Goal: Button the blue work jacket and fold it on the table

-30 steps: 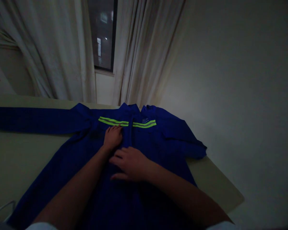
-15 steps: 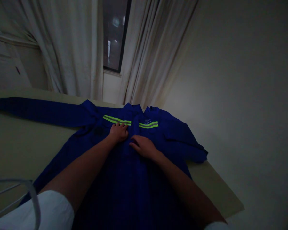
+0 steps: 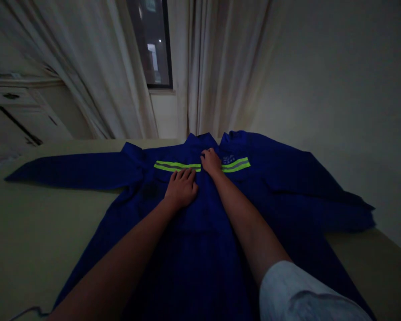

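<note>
A blue work jacket (image 3: 194, 249) with yellow-green reflective stripes (image 3: 177, 166) across the chest lies spread face up on a pale table (image 3: 26, 232). Its left sleeve (image 3: 73, 168) stretches out flat to the left. My left hand (image 3: 181, 188) lies flat on the chest just below the stripe, fingers stretched out. My right hand (image 3: 211, 161) rests higher up at the jacket's middle front, near the collar (image 3: 200, 139), with its fingers curled onto the cloth; whether it pinches the fabric is not clear in the dim light.
White curtains (image 3: 217, 67) hang behind the table on both sides of a dark window (image 3: 152, 40). A pale cabinet with drawers (image 3: 16, 111) stands at the back left. The jacket's right sleeve (image 3: 341, 205) reaches the table's right edge by a plain wall (image 3: 337, 67).
My right hand has slid up the jacket's front from mid-chest to the collar area. My left hand stayed on the chest. The view has turned and moved closer.
</note>
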Demonstrator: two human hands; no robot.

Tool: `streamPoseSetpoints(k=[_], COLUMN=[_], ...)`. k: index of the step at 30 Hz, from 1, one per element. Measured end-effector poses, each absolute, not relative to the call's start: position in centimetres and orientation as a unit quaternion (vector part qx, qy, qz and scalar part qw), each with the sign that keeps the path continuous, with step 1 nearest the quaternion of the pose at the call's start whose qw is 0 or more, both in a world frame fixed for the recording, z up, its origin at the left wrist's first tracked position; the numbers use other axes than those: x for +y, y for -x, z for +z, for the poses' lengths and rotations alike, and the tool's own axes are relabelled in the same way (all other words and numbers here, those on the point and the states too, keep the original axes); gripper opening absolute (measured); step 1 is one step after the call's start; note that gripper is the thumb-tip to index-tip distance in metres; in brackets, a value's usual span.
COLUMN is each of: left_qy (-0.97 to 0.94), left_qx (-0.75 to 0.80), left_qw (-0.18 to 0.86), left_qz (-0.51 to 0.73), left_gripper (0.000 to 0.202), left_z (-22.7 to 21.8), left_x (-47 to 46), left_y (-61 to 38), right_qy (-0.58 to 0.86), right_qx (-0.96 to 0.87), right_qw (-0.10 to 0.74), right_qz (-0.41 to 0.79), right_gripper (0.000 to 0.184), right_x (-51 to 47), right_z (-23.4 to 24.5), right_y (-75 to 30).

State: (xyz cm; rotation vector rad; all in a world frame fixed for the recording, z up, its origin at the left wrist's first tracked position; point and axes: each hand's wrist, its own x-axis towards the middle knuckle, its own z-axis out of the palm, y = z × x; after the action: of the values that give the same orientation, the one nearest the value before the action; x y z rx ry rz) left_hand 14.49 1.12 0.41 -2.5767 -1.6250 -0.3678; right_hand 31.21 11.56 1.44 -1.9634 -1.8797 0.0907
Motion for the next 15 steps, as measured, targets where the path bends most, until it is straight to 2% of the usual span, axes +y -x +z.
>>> streamPoseSetpoints(k=[8, 15], left_qy=[0.846, 0.846], left_qx=[-0.523, -0.526], left_qw=[0.03, 0.014], left_qz=[-0.102, -0.081], left_gripper=[0.061, 0.063], left_z=[0.4, 0.7], left_x=[1.3, 1.1], left_y=[-14.4, -14.5], right_qy=[0.646, 0.643], right_qx=[-0.722, -0.736], right_qw=[0.245, 0.208], right_qz=[-0.017, -0.032], right_gripper=[0.018, 0.031], right_x=[12.2, 9.8], right_z=[0.8, 2.4], right_y=[-31.4, -31.4])
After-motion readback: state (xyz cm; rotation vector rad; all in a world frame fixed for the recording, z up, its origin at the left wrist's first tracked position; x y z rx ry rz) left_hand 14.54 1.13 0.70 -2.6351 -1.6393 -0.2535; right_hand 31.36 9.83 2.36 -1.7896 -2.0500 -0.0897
